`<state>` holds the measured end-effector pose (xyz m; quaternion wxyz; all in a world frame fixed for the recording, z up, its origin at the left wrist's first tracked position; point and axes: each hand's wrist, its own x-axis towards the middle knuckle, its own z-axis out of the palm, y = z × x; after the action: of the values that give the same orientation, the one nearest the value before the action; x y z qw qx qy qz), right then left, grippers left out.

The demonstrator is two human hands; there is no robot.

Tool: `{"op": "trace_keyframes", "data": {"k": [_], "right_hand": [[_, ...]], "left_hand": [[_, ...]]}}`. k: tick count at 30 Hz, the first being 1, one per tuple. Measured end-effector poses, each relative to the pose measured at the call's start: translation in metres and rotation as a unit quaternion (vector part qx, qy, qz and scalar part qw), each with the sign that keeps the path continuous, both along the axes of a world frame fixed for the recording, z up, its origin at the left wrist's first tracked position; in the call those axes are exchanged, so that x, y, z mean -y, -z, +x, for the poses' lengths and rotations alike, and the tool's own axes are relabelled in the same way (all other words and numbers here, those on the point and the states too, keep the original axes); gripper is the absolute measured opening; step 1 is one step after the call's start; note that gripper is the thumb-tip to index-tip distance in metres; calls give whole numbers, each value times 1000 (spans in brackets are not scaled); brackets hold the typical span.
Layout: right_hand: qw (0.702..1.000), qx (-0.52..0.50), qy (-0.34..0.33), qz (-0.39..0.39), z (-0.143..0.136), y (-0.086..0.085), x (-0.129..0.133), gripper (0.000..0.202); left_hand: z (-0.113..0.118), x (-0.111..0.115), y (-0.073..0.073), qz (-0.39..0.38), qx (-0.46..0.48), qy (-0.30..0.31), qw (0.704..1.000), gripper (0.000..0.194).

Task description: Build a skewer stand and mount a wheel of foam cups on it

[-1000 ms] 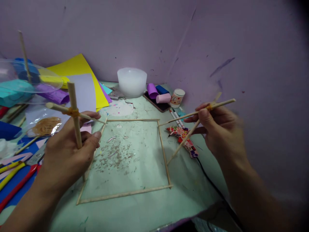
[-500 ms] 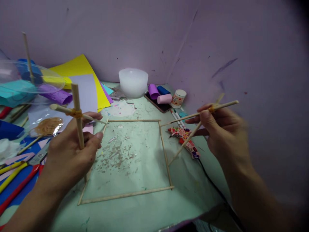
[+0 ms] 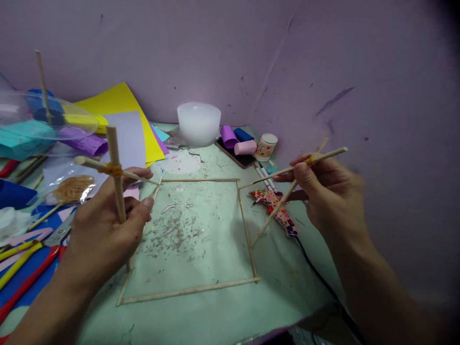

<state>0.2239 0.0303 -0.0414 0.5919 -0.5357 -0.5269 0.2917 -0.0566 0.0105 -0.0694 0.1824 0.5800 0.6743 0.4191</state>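
"Looking at the left hand (image 3: pixel 104 223), can you say what it is grasping?"

"Yes, it is closed on the left stick pair (image 3: pixel 113 143), two wooden sticks which cross each other and are bound with an orange band (image 3: pixel 111 169). One stick is nearly upright, while the other points toward the far left corner of the four-sided frame (image 3: pixel 190 290). The tips of thumb and forefinger stand apart."

"And the right hand (image 3: pixel 325 194)?"

"This one pinches the right stick pair (image 3: pixel 276 212) close to its yellowish binding (image 3: pixel 311 160). From there the two sticks spread, and their lower ends come near the right side of the frame."

"Where exactly is this frame?"

"It lies flat on the pale green surface (image 3: pixel 201 321), between the two hands, and it is made of four thin sticks. Whether the held sticks touch it, I cannot tell surely. Small crumbs (image 3: pixel 176 235) lie inside it."

"Which things are around?"

"Behind the right stick pair there is a flower-patterned tool (image 3: pixel 289 227) with a black cord (image 3: pixel 316 273). Farther back stand a white bowl (image 3: pixel 199 124) and a paper cup (image 3: pixel 266 146). To the left are a clear bag of rubber bands (image 3: pixel 72 188) and a red-handled tool (image 3: pixel 32 281)"
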Motion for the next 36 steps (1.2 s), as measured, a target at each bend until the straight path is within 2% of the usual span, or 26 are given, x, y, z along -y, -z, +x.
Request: {"op": "trace_keyframes", "data": {"k": [6,14,19,24,27,31,36], "right_hand": [[1000,-2,-16,-1,-1,0,-1,13],[998,52,-29,-7,-3,-4,-4,11],[997,64,-44,-12,-7,-3,0,13],[999,36,-21,-4,-7,-2,-1,11],[999,45,-19,-1,-4,-7,-6,12],[997,59,-57,-5,0,-14,-15,14],[997,50,-50,-15,-6,-14,-10,15]], "left_hand": [[2,0,-1,-3,-4,3,1000,40],[-2,1,2,-12,2,17,1000,43],[-2,1,2,7,-25,26,999,39],[0,1,-3,11,-22,45,999,36],[2,1,-4,-1,-17,32,999,38],[-1,0,1,-5,-9,9,1000,44],[-4,1,7,-4,-36,-11,999,43]]}}
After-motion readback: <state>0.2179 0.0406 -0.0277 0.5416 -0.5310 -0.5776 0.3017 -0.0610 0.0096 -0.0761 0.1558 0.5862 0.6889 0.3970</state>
